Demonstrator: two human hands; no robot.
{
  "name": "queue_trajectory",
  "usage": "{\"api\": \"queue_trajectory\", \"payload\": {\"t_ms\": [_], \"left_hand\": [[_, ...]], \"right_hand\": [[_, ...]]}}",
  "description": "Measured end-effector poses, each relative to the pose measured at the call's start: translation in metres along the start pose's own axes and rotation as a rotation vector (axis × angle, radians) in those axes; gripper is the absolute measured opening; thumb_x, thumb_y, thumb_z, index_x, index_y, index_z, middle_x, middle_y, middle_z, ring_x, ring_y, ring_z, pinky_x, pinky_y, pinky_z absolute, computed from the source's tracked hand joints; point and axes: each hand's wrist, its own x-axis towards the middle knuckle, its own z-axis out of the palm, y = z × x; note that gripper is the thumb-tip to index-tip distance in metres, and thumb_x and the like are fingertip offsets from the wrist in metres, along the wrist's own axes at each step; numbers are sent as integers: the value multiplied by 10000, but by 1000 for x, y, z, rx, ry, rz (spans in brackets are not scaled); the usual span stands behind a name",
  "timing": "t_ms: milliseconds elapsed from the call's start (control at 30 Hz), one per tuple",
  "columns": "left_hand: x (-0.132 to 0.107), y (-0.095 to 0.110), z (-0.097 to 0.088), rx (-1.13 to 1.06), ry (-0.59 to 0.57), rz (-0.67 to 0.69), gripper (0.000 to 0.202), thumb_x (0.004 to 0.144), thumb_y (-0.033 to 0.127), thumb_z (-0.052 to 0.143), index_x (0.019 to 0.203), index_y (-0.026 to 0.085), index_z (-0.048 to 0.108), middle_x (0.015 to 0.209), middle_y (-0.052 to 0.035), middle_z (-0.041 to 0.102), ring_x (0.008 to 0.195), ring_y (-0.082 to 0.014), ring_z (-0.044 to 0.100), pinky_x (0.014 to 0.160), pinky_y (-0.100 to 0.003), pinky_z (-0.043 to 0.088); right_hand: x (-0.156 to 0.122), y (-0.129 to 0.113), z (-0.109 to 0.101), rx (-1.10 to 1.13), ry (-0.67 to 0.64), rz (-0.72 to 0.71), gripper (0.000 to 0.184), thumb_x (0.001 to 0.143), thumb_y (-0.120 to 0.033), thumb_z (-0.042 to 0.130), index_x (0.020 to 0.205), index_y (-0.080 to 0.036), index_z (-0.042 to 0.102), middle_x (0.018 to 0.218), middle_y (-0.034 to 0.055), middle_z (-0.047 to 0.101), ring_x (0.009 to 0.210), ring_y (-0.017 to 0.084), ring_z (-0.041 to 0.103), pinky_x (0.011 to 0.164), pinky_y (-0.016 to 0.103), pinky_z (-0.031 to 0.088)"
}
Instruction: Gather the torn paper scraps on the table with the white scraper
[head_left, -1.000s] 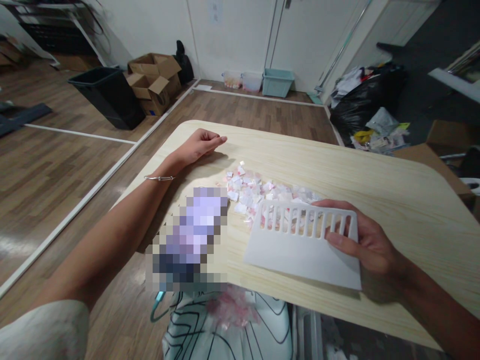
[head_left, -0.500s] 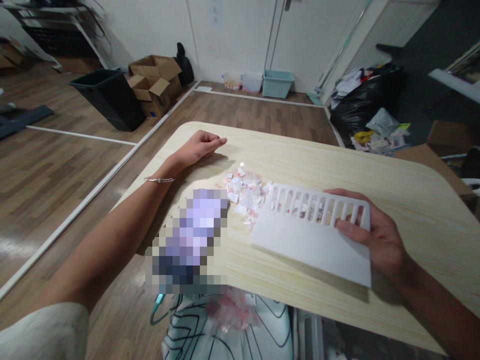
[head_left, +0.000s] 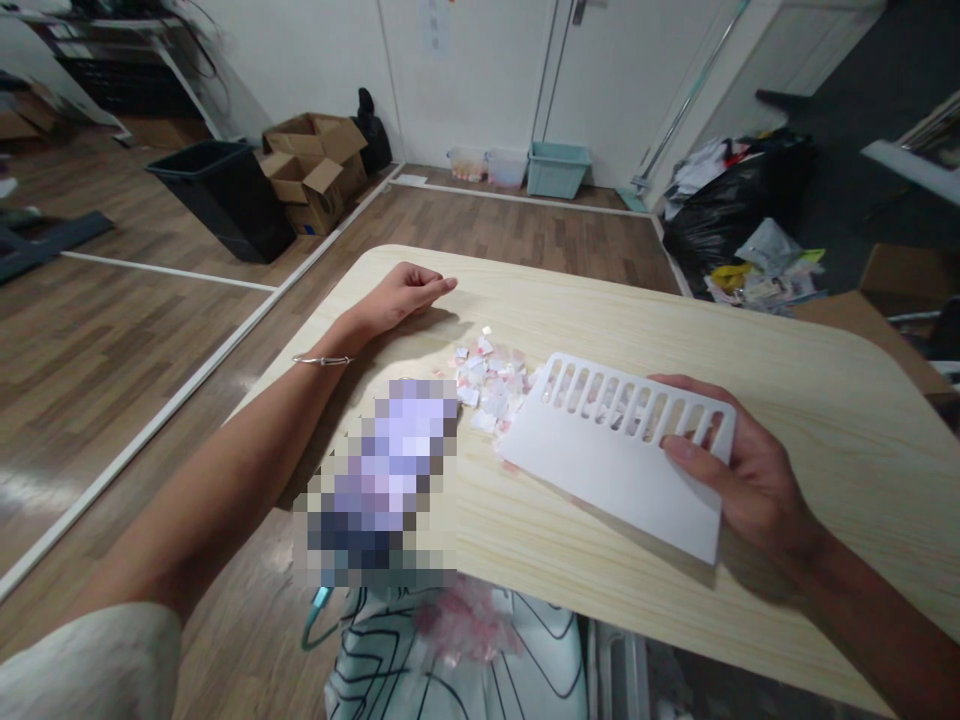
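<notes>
A white plastic board (head_left: 607,465) with a row of long slots along its far edge is in my right hand (head_left: 750,475). My right thumb presses on its top face near the slots, and the other fingers go behind it. The board tilts above the table beside a loose pile of small white and pinkish pieces (head_left: 491,385), and more small pieces show through the slots. My left hand (head_left: 409,295) rests on the table past the pile, its fingers curled into a loose fist with nothing visible in it. A pixelated phone-like object (head_left: 394,460) lies by my left forearm.
The pale wooden table (head_left: 750,340) has rounded corners. Pinkish clear packets (head_left: 469,620) lie on patterned fabric below its near edge. On the floor beyond stand a black bin (head_left: 225,200), cardboard boxes (head_left: 311,165), a teal tub (head_left: 556,168) and black bags (head_left: 727,220).
The white board has turned and tilted slightly in my right hand, its near right corner shifting left. My left hand stays in place.
</notes>
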Motion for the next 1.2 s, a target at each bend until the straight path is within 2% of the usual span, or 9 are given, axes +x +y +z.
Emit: {"api": "queue_trajectory", "payload": {"t_ms": [267,467,600,700,833,900,1033,1200], "left_hand": [[-4,7,1,-9,-3,-15,611,1093,478,739,626,267,407,537,70,307,523,-95,195,520,-340,141],[-3,3,2,-26,8,-24,622,1093,511,762,647,273,400,542,76,294,527,-100,167,521,-341,137],[-2,2,1,-25,13,-2,630,1087,486,764,619,265,406,537,70,310,525,-95,188,524,-343,144],[-1,4,2,-18,13,2,628,1097,451,743,606,260,402,531,70,309,526,-92,190,527,-340,145],[-1,5,2,-14,20,-8,640,1098,459,762,613,261,393,525,76,299,525,-92,196,529,-333,149],[0,4,2,-17,24,-8,646,1091,475,781,621,265,392,530,77,299,528,-94,204,530,-337,155],[-1,2,1,-16,17,-11,620,1107,458,752,641,268,390,553,64,304,539,-101,205,531,-358,159],[-2,3,0,-6,3,-18,606,1127,452,730,662,270,386,563,55,306,550,-106,212,541,-366,153]], "right_hand": [[-4,0,0,-13,-77,13,457,1050,-533,916,1469,-386,808,1350,70,908,984,260,865,749,322,720],[-1,-1,5,-52,-63,-45,512,1008,-627,923,1418,-344,804,1245,79,918,864,259,854,657,325,701],[-2,-1,7,-62,-89,-34,513,1005,-622,931,1419,-343,816,1225,76,931,817,255,857,634,327,702],[-4,0,5,-54,-99,-13,505,1023,-600,923,1451,-352,821,1247,81,938,882,275,890,686,347,737],[-6,4,1,-36,-147,5,507,1021,-535,941,1482,-361,825,1293,100,938,1067,330,925,863,428,795],[-7,5,-1,-20,-162,22,504,1031,-504,937,1501,-357,825,1315,110,936,1118,328,923,919,429,792],[-9,7,-2,-2,-194,30,500,1040,-493,929,1512,-358,834,1326,100,931,1113,308,916,908,385,776],[-10,8,-3,19,-242,44,488,1057,-467,915,1529,-374,835,1328,92,935,1130,313,917,936,390,774]]}}
